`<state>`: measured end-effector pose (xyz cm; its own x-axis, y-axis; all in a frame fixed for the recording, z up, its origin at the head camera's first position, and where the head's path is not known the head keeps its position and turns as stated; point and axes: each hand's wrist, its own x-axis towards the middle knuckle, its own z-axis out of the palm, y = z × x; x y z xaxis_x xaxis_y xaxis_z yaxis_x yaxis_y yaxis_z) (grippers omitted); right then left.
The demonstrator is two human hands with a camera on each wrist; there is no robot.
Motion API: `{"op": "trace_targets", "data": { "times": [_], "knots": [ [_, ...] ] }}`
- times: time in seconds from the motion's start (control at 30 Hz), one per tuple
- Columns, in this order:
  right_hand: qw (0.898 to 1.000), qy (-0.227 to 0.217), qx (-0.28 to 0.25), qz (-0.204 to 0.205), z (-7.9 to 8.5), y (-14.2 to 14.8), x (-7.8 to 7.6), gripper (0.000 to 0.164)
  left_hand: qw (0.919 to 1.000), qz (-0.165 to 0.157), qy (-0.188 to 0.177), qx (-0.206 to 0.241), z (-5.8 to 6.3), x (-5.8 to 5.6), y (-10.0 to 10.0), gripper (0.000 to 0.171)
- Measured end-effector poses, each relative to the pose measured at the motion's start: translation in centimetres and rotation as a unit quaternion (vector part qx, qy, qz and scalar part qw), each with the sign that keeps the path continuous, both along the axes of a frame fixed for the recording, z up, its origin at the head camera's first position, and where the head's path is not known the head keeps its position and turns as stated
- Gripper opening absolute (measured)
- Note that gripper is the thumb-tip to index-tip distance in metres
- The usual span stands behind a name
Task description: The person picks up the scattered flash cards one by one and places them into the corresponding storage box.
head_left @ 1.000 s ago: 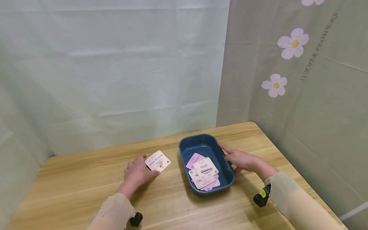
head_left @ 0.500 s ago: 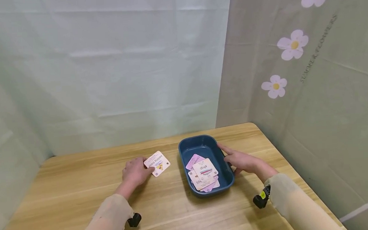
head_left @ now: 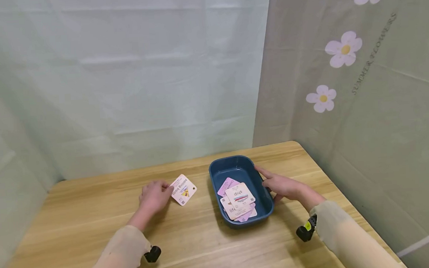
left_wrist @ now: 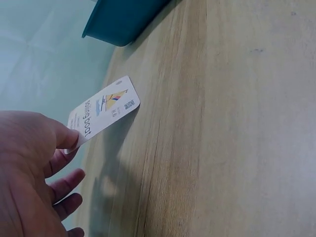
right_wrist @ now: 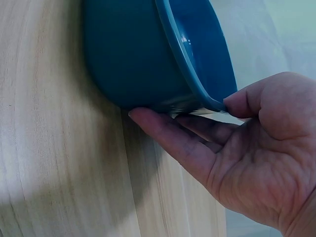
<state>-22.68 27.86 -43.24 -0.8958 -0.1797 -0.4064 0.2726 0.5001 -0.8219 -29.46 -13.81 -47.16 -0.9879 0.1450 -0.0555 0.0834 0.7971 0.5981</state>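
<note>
In the head view my left hand point(head_left: 155, 196) pinches a white card point(head_left: 184, 190) by its left corner. The left wrist view shows the thumb on the card's face, with the printed words "sailing boat" and a small yellow sailboat; the other fingers spread below. The card is tilted, its shadow falling on the wood. My right hand point(head_left: 282, 186) holds the right side of a deep blue rectangular bin point(head_left: 252, 174), thumb at the rim and fingers against the outer wall. Several cards lie piled at the bin's near end, a "ship" card point(head_left: 240, 195) on top.
The bin stands on a light wooden table point(head_left: 191, 242), to the right of the card. Pale green curtain point(head_left: 141, 81) hangs behind the table, and a curtain with white flowers point(head_left: 345, 49) runs along the right side.
My left hand has drawn slightly left, its thumb covering less of the card's face, and the card has shifted a little left. My right hand and the bin have stayed put.
</note>
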Motion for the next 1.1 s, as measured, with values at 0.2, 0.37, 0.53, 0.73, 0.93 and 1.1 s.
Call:
{"op": "trace_targets", "data": {
  "times": [0.2, 0.37, 0.53, 0.73, 0.93, 1.1],
  "knots": [
    [1.0, -0.003, -0.01, 0.001, 0.0, 0.0, -0.1, 0.074, 0.9997, 0.002, -0.002, 0.023, 0.3, 0.1, -0.4, 0.038],
    [1.0, -0.005, -0.007, 0.003, 0.0, 0.0, 0.0, 0.074, 0.999, -0.001, -0.014, 0.042, 0.6, 0.1, -0.7, 0.043],
    [1.0, -0.004, -0.004, 0.005, 0.0, 0.0, -0.1, 0.073, 0.9985, -0.004, -0.004, 0.054, 1.1, -0.1, -1.0, 0.042],
    [1.0, -0.008, -0.009, 0.007, -0.1, 0.0, -0.2, 0.073, 0.9981, -0.009, 0.007, 0.061, 2.1, -0.1, -1.1, 0.042],
    [1.0, -0.008, -0.008, 0.003, -0.1, 0.2, -0.2, 0.073, 0.9955, -0.01, 0.028, 0.089, 3.7, 0.1, -0.7, 0.038],
    [1.0, -0.006, -0.004, 0.005, 0.0, 0.1, -0.2, 0.073, 0.9912, -0.023, 0.051, 0.12, 5.2, 0.3, -0.2, 0.032]
  ]
}}
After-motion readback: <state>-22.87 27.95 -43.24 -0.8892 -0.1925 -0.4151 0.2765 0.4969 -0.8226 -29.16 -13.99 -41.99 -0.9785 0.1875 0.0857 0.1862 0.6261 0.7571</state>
